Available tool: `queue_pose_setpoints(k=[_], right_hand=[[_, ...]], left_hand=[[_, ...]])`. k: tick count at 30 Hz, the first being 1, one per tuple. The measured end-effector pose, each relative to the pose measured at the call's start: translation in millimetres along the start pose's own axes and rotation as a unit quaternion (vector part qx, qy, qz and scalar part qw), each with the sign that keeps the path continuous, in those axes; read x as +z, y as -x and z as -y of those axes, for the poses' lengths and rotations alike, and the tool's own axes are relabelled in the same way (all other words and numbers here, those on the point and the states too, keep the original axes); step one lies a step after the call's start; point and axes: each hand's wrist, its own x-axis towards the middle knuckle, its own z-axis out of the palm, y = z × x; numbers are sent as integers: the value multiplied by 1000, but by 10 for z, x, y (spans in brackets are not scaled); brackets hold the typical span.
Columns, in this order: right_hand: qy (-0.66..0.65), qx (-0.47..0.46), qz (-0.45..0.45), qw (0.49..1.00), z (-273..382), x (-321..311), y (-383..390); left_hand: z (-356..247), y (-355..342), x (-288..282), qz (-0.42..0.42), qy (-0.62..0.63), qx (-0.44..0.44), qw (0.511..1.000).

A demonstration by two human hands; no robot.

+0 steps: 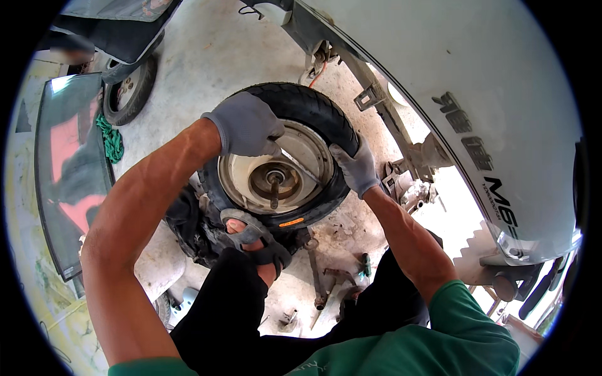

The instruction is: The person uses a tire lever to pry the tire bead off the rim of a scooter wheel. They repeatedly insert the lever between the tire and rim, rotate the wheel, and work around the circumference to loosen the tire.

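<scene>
A black tire (279, 94) on a cream metal rim (241, 182) lies on dark, bunched material (188, 238); an axle (274, 191) sticks up from the hub. My left hand (246, 123), in a grey glove, is closed around a long metal lever (301, 164) that reaches into the rim's right edge. My right hand (354, 164), gloved too, grips the tire's right side, thumb near the lever's far end. My sandalled foot (248, 241) presses against the tire's lower edge.
A large white vehicle panel (501, 75) takes up the right. At the left are a spare wheel (132, 91), a green cloth (111, 138) and a glass pane (63, 175). Tools and metal parts (316, 288) lie on the concrete floor (185, 50) below.
</scene>
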Motion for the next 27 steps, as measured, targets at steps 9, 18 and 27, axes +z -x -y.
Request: queue_pose_setpoints(k=[9,18,27], right_hand=[[-14,-1,4,1000,24,-34,47],[-71,-5,16,997,37,4,32],[-73,40,35,996,-103,-6,0]], left_hand=[[133,-42,242,-27,46,-2,999],[66,-26,213,-25,34,-10,999],[-290,62,98,4,5,-36,999]])
